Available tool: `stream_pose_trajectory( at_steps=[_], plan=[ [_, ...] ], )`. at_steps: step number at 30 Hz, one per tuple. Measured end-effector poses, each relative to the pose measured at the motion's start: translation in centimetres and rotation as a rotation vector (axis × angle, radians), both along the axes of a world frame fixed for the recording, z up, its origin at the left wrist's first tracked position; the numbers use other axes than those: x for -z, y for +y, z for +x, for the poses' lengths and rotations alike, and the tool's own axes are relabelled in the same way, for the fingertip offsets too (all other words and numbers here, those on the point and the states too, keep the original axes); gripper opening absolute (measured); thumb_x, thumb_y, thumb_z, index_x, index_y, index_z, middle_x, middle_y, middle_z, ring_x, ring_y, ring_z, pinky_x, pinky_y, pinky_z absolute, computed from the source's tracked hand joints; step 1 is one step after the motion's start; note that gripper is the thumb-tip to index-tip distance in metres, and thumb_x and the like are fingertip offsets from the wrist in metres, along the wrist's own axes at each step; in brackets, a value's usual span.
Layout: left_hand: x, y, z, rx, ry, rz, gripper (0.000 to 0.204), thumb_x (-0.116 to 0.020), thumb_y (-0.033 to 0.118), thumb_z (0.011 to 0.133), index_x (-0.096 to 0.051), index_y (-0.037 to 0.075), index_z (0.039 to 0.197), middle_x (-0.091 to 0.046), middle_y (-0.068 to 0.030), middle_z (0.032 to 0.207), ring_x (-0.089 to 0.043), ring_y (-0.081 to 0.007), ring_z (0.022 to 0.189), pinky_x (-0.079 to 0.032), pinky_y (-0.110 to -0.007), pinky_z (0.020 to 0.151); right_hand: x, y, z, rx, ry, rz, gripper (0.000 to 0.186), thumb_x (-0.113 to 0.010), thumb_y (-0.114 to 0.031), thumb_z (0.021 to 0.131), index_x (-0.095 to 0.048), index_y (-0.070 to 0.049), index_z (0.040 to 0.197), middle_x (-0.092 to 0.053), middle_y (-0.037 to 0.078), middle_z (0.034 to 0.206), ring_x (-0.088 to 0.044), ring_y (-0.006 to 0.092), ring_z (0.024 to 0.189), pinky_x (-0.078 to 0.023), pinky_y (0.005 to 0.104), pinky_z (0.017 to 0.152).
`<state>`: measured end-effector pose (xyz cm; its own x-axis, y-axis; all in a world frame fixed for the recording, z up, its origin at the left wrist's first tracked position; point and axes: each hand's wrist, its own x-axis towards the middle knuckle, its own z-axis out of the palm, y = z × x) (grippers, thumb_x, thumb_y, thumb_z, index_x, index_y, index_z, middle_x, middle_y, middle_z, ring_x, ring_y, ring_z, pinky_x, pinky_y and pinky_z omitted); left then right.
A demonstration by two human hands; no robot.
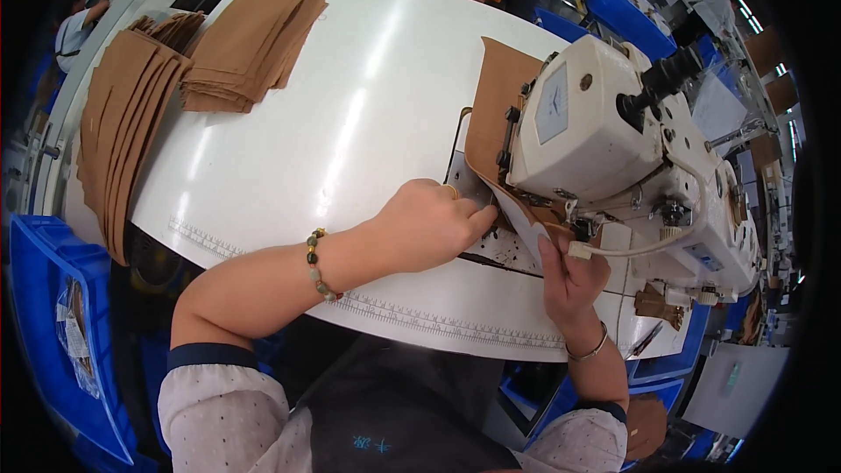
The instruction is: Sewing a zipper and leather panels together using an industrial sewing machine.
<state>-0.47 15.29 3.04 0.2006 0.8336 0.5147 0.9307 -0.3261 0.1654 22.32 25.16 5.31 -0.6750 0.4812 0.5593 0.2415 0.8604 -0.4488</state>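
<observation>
A brown panel [498,92], cloth or leather, stands curved on its edge beside a white sewing machine [583,127] and runs in under its head. Its near end folds back and shows a pale underside. My left hand [435,226] is closed, thumb and forefinger pinched at the panel's left edge, over the metal plate. On the panel's near end, close to the needle area, my right hand [574,278] is closed with the thumb pressing against the fingers. The needle itself is hidden behind the panel and machine parts.
Two stacks of brown panels, a flat stack [250,39] and a fanned stack [123,123], lie at the table's left. A printed ruler [438,326] follows the near edge. Small tweezers-like tool [646,341] and brown scraps [659,305] lie right. A blue bin [53,333] stands left.
</observation>
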Motion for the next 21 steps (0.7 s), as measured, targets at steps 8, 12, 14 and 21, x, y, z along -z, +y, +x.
stream_pose_trajectory(
  at_steps=[8, 12, 14, 21],
  plan=[
    [0.4, 0.1, 0.4, 0.039, 0.093, 0.011, 0.016, -0.065, 0.015, 0.077, -0.071, 0.009, 0.091, -0.060, 0.0011, 0.070, -0.064, -0.0158, 0.063, -0.051, -0.031, 0.055, -0.4, 0.2, 0.1, -0.088, 0.022, 0.042, 0.008, -0.071, 0.002, 0.092, -0.074, 0.005, 0.099, -0.066, 0.011, 0.073, -0.060, 0.0197, 0.058, -0.045, 0.0276, 0.056],
    [0.5, 0.4, 0.1, 0.077, 0.066, -0.043, 0.006, -0.065, 0.013, 0.077, -0.069, 0.009, 0.081, -0.064, -0.0013, 0.072, -0.067, -0.0184, 0.068, -0.053, -0.032, 0.059, -0.4, 0.4, 0.1, -0.117, -0.068, -0.233, 0.019, -0.074, -0.012, 0.090, -0.078, -0.003, 0.106, -0.069, 0.011, 0.081, -0.066, 0.0265, 0.076, -0.050, 0.0384, 0.072],
    [0.5, 0.2, -0.1, 0.081, 0.108, -0.064, 0.006, -0.066, 0.014, 0.076, -0.069, 0.010, 0.078, -0.063, -0.0013, 0.072, -0.067, -0.0185, 0.068, -0.053, -0.033, 0.059, -0.1, 0.8, -0.5, -0.176, -0.037, -0.299, 0.022, -0.074, -0.014, 0.091, -0.077, -0.003, 0.111, -0.070, 0.012, 0.084, -0.068, 0.0267, 0.079, -0.052, 0.0383, 0.074],
    [-0.8, -0.8, 0.1, 0.028, 0.071, -0.102, 0.009, -0.072, 0.010, 0.068, -0.064, 0.011, 0.072, -0.057, -0.0006, 0.067, -0.059, -0.0192, 0.060, -0.049, -0.034, 0.056, 1.2, -0.9, -1.4, -0.103, -0.318, 0.151, 0.038, -0.075, -0.017, 0.089, -0.072, -0.004, 0.124, -0.064, 0.011, 0.124, -0.066, 0.0291, 0.104, -0.057, 0.0396, 0.081]
  ],
)
